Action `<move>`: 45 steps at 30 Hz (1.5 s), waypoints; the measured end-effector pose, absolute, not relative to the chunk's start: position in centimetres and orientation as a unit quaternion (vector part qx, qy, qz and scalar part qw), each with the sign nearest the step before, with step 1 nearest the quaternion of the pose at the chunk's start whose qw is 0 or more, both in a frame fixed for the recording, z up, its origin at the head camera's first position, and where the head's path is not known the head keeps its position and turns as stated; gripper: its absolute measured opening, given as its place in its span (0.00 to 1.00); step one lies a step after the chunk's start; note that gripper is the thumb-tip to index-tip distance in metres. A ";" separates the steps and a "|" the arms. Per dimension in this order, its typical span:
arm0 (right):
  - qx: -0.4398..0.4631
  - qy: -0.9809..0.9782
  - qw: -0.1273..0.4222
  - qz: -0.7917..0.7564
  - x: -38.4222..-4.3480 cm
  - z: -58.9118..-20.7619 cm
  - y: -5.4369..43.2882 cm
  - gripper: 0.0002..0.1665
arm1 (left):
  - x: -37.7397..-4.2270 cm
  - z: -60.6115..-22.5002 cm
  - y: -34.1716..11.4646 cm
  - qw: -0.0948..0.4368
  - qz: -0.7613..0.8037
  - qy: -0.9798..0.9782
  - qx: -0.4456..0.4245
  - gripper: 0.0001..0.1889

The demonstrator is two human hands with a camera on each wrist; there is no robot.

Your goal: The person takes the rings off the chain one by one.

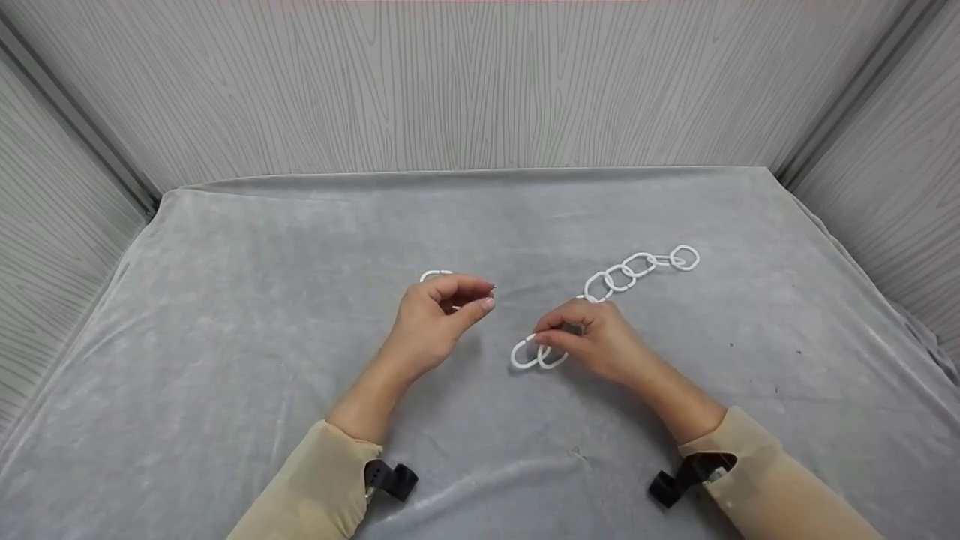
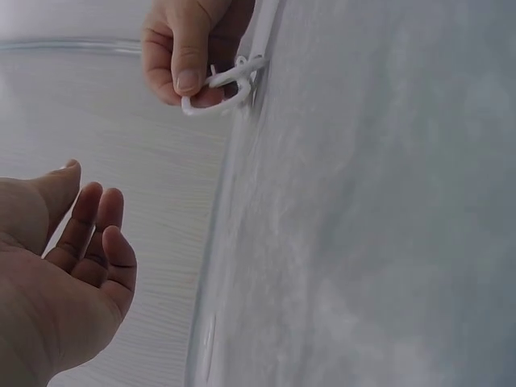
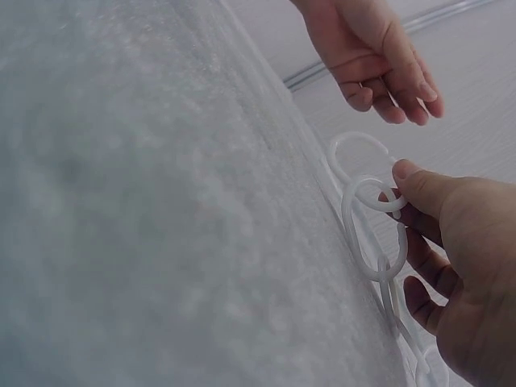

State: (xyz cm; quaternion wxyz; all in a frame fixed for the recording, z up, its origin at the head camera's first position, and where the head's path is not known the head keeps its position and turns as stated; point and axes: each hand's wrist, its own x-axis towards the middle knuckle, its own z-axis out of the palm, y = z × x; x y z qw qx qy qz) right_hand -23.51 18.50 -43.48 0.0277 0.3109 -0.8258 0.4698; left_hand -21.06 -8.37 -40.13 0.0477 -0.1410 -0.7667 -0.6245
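A chain of white plastic links [image 1: 619, 277] runs from my right hand [image 1: 592, 341] up and to the right over the cloth. Thumb and forefinger of that hand pinch the chain near its lower end; the end link [image 3: 360, 153] sticks out past the fingertips, with a second link [image 3: 348, 222] hooked through it. The rest of the links pass partly behind the hand. My left hand [image 1: 431, 322] is to the left, its fingers loosely bent, and the left wrist view shows nothing in it. Just beyond it a separate white link [image 1: 435, 273] shows, mostly hidden by the hand.
A grey velvety cloth [image 1: 247, 337] with some creases covers the table. Wood-grain panels [image 1: 465, 90] stand behind it and at both sides. Black wrist mounts [image 1: 394, 480] sit at both sleeve cuffs. Small dark specks lie on the cloth at the right.
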 end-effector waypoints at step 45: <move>0.287 -0.813 0.032 0.506 -23.3 -43.3 18.4 0.04 | -20.4 -43.8 -6.1 -0.068 -0.622 -0.758 -0.187 0.10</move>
